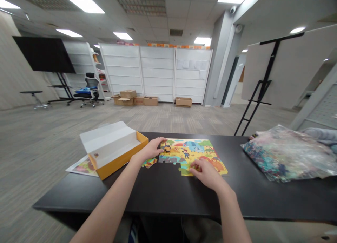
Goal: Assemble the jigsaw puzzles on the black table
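Jigsaw puzzle gappy, lying on black worktop. L hand fingers spread flat on its left edge, holding it steady, no grip; R hand fingers curled at lower edge, hold unclear; loose piece beside open yellow box, w/in reach.

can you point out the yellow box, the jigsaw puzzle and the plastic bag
yellow cardboard box (123, 159), head view, on its long front wall
jigsaw puzzle (191, 147), head view, on the blue elephant near its middle
plastic bag (286, 155), head view, on its crumpled middle
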A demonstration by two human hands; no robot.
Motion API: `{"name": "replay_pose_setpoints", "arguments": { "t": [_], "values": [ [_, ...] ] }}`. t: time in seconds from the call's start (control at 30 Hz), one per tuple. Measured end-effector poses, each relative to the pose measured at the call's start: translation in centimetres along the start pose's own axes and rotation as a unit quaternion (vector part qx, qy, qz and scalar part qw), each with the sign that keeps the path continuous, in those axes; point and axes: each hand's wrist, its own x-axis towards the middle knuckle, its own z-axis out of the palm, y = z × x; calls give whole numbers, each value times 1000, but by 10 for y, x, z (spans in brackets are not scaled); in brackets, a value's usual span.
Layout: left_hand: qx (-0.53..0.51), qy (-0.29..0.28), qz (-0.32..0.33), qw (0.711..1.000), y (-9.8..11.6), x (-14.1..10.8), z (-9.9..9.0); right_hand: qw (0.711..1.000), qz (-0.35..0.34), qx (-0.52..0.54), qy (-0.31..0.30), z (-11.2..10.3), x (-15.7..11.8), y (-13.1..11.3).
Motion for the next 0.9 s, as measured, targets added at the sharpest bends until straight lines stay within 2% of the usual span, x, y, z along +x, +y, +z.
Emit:
{"name": "replay_pose_setpoints", "arguments": {
  "t": [0.13,0.33,0.77,0.9],
  "values": [
    [4,-25,-2,1000,-12,2,11,1000,-8,16,-8,-1,-1,3],
    [12,-25,2,1000,-11,-1,24,1000,3,29,-10,-4,-5,-1],
    [75,-10,24,997,-5,3,29,999,22,37,-21,-9,-12,-9],
    [83,5,14,996,-5,4,33,999,17,34,-21,-9,-13,-11]
  ]
}}
